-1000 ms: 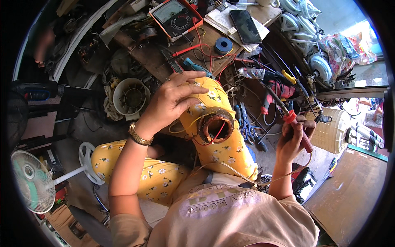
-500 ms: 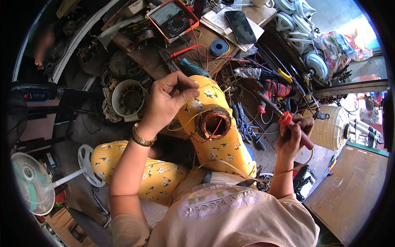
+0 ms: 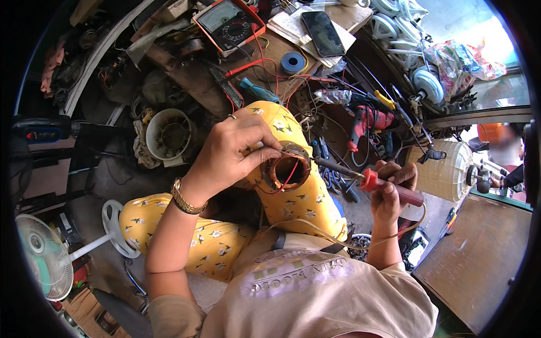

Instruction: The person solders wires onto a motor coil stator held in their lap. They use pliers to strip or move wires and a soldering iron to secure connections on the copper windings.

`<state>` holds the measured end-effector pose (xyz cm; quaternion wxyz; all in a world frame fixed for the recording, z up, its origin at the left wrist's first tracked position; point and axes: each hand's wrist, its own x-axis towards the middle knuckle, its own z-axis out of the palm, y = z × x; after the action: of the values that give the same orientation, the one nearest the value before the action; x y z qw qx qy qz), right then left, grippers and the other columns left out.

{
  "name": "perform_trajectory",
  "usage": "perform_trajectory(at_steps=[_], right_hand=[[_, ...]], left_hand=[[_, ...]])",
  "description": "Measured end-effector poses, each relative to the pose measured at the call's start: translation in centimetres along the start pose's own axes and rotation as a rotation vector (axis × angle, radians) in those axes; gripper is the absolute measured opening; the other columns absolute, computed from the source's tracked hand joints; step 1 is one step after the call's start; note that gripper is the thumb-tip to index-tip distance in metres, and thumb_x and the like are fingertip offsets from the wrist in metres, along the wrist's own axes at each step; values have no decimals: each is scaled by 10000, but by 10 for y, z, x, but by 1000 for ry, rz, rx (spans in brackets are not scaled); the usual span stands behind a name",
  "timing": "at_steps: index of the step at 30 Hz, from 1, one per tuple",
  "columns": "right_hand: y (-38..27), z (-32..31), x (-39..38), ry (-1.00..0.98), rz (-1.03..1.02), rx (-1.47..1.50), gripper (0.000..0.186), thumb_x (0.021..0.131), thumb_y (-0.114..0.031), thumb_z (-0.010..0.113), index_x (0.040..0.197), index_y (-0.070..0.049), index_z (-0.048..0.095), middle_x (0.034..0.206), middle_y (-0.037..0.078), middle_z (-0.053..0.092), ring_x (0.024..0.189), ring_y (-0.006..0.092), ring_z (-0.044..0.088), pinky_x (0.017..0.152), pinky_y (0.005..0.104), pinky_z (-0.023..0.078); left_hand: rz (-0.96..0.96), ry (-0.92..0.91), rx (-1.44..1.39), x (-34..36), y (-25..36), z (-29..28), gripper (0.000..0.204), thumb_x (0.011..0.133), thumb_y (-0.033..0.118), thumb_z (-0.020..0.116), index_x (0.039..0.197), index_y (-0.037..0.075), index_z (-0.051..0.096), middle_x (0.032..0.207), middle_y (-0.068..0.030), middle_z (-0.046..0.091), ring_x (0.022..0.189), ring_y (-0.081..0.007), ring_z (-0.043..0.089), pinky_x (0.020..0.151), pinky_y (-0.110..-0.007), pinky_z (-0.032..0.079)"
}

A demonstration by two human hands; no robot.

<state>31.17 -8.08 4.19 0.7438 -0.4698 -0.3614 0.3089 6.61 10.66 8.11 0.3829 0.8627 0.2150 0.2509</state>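
Observation:
A ring-shaped motor stator (image 3: 271, 173) with copper windings rests on my thigh, over yellow flowered trousers. A red wire (image 3: 291, 176) crosses its opening. My left hand (image 3: 239, 147) is at the stator's upper rim, thumb and forefinger pinched; whatever is between them is too small to make out. My right hand (image 3: 389, 198) grips a soldering iron (image 3: 408, 196) by its red handle. The iron's dark shaft points left, its tip close to the stator's right rim; whether it touches I cannot tell. A pale cord (image 3: 315, 228) runs from the handle across my lap.
A workbench ahead carries a multimeter (image 3: 230, 26), a phone (image 3: 323, 34), a blue tape roll (image 3: 292, 63) and a teal-handled tool (image 3: 259, 90). A red drill (image 3: 366, 125) and pliers (image 3: 332, 179) lie right. Fan parts (image 3: 39, 256) stand left; a person is at far right.
My left hand has come down to the stator's upper rim. The soldering iron has swung down and left, bringing its tip to the stator's right side. The whole view has shifted slightly.

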Motion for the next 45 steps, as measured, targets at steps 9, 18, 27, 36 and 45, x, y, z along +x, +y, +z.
perform_trajectory(at_steps=[9, 18, 27, 36, 45], right_hand=[[-1, 8, -3, 0, 45, 15, 422, 761, -224, 807, 809, -90, 410, 668, 122, 560, 566, 152, 455, 572, 289, 374], [1, 8, -3, -34, 50, -5, 419, 758, -238, 814, 803, -93, 423, 665, 115, 562, 559, 153, 457, 571, 303, 376], [2, 14, -2, -31, 40, 13, 432, 767, -227, 807, 843, -114, 397, 632, 61, 489, 576, 142, 395, 559, 283, 346], [6, 10, -3, -43, 46, -2, 438, 764, -235, 810, 838, -111, 396, 610, 65, 482, 564, 149, 406, 524, 273, 349], [6, 9, -3, -49, 53, 5, 428, 763, -230, 807, 847, -114, 404, 617, 65, 490, 565, 153, 416, 521, 275, 359]], left_hand=[[41, 14, -78, 1, 0, 0, 128, 721, 55, 769, 779, 45, 655, 773, -69, 655, 761, -270, 616, 711, -368, 489], [51, 21, 31, -1, 4, 4, 161, 666, 21, 792, 783, 71, 693, 782, -30, 611, 760, -213, 589, 677, -324, 474], [65, 14, 29, 0, 2, 5, 161, 664, 21, 789, 785, 72, 696, 785, -33, 606, 770, -224, 597, 701, -336, 483], [62, 16, 23, 0, 1, 6, 160, 661, 19, 787, 785, 71, 700, 794, -38, 603, 783, -229, 601, 704, -337, 487], [63, 7, 30, 0, 2, 5, 156, 665, 20, 784, 788, 69, 701, 794, -40, 605, 792, -233, 604, 706, -339, 489]])
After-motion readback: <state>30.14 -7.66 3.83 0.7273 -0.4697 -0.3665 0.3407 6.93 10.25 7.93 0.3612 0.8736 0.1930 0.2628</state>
